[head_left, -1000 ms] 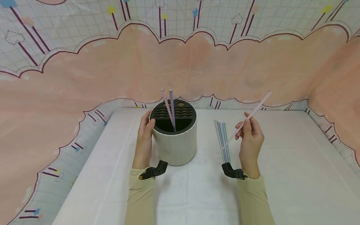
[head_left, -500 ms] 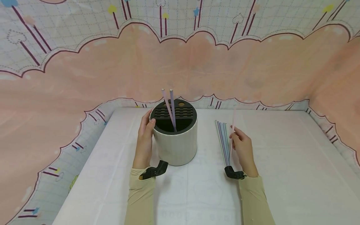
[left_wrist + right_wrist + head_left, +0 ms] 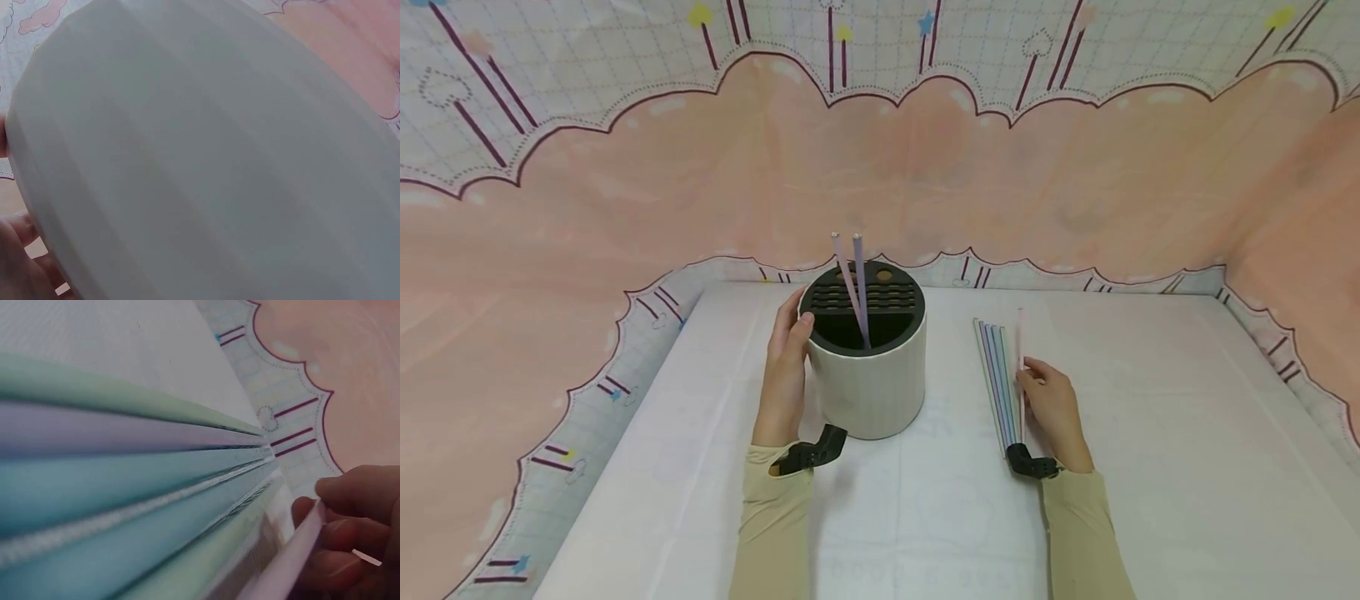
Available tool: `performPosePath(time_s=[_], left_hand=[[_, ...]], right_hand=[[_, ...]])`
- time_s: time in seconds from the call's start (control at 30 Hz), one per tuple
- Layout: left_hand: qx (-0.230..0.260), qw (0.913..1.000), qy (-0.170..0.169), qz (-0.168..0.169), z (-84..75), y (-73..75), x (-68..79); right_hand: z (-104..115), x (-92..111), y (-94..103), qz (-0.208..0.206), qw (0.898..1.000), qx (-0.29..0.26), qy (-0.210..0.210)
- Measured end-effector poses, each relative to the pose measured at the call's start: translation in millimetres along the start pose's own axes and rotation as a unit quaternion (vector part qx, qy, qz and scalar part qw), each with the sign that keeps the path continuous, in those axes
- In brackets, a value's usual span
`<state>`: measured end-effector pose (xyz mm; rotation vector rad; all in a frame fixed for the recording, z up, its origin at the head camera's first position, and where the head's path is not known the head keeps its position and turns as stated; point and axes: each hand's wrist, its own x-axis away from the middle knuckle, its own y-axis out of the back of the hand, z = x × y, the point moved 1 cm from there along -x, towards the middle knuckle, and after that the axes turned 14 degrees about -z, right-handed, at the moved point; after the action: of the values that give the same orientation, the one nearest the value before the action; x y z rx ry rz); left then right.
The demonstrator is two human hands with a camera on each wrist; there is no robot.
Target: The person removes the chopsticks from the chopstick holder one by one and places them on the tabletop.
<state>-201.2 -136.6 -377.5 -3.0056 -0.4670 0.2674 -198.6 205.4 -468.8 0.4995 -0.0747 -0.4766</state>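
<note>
My left hand [image 3: 786, 367] grips the side of a round white utensil holder [image 3: 872, 396] with a slotted black top, thumb near the rim. A pink and a purple straw-like stick [image 3: 861, 287] lean out of its large opening. The holder's ribbed wall [image 3: 200, 150] fills the left wrist view. My right hand [image 3: 1054, 404] pinches a pink straw-like stick [image 3: 1019, 337] between thumb and fingers. This stick runs alongside the right end of a row of several green, purple and blue sticks [image 3: 998, 375]. In the right wrist view the pinched pink stick [image 3: 294, 556] slants beside the green one.
The sticks lie on a white-covered table [image 3: 1187, 417], to the right of the holder. Behind the table hangs a patterned peach curtain [image 3: 1075, 183]. Black wrist cameras [image 3: 1028, 461] sit on both wrists, the right one overlapping the near ends of the row.
My right hand has come down with the pink stick, which has swung from a slant across the row to nearly parallel beside it. My left hand stays on the holder.
</note>
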Motion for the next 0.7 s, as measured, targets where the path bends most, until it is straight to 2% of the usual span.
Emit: performPosePath(time_s=[0.33, 0.7], left_hand=[[0.011, 0.9999, -0.004, 0.006, -2.0, -2.0, -1.3], [0.011, 0.9999, -0.003, 0.006, -4.0, -3.0, -3.3]], right_hand=[[-0.2, -2.6, 1.0, 0.016, 0.999, 0.038, 0.015], [4.1, -2.8, 4.5, 0.015, 0.999, 0.027, 0.021]])
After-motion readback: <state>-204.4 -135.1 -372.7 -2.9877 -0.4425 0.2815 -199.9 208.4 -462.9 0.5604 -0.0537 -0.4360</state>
